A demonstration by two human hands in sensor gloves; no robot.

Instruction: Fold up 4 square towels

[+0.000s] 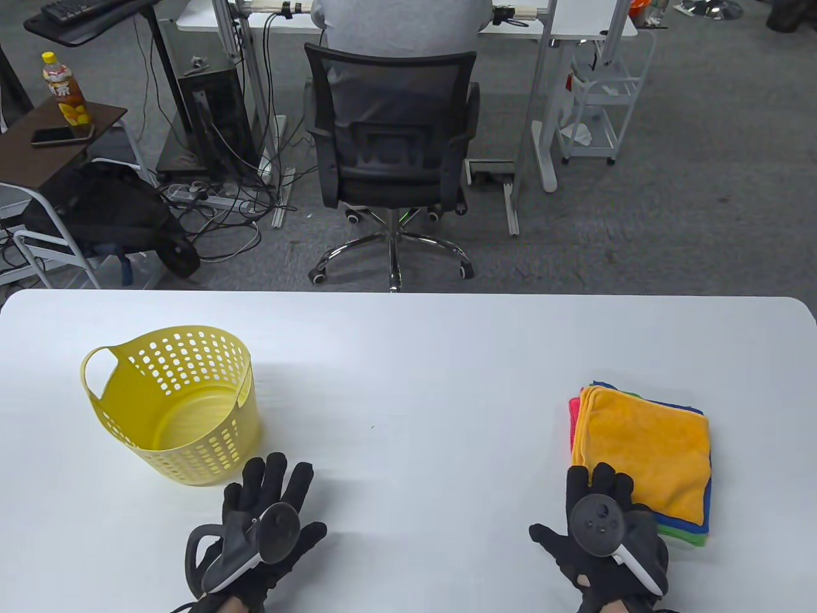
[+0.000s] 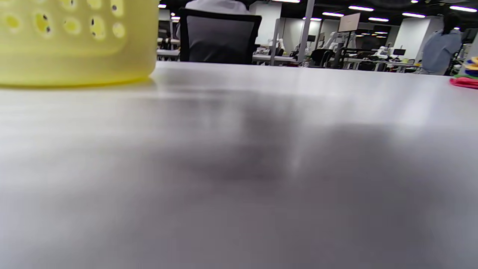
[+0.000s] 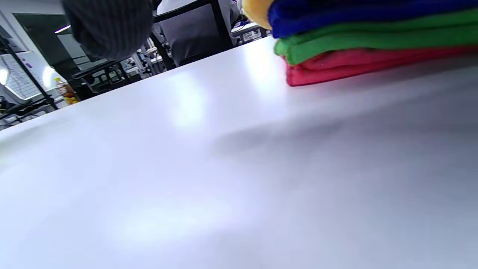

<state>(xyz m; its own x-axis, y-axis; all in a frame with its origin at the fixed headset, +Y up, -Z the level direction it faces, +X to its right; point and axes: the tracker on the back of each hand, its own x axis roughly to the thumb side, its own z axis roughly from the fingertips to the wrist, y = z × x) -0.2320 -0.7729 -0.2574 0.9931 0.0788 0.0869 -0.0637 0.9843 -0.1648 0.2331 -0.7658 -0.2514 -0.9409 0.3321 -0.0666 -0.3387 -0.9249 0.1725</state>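
A stack of folded square towels (image 1: 644, 440) lies on the right of the white table (image 1: 415, 383): orange on top, then blue, green and pink. My right hand (image 1: 597, 485) lies open with its fingertips at the stack's near left corner and holds nothing. The right wrist view shows the stack's edge (image 3: 373, 41) from table level and one gloved fingertip (image 3: 108, 26) above the table. My left hand (image 1: 274, 485) rests flat and open on the table, fingers spread, just in front of the basket. The stack's edge also shows far right in the left wrist view (image 2: 466, 78).
An empty yellow perforated basket (image 1: 210, 440) stands on the table's left; its wall fills the top left of the left wrist view (image 2: 74, 41). Beyond the table's far edge stand an office chair (image 1: 392, 147) and desks.
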